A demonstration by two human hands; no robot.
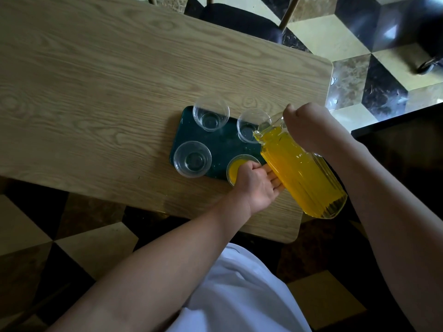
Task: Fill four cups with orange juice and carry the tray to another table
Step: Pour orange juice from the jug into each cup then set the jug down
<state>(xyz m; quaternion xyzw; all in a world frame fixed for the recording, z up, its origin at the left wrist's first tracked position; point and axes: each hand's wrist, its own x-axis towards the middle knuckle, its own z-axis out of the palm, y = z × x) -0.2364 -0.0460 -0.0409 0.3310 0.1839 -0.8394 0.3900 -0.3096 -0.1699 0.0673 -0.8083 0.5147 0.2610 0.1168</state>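
Observation:
A dark green tray [215, 144] lies on the wooden table [96, 80] with clear plastic cups on it. The near right cup [236, 167] holds orange juice. The far left cup [211, 117], near left cup [192, 159] and far right cup [249, 127] are empty. My right hand [309, 127] grips the handle of a ribbed glass pitcher [302, 173] of orange juice, tilted with its spout over the far right cup. My left hand [257, 185] rests flat against the pitcher's underside, partly covering the filled cup.
The tray sits near the table's front right corner [292, 233]. A dark chair [239, 20] stands behind the table. The floor [347, 75] has black, cream and marbled tiles. A dark surface [402, 130] lies to the right.

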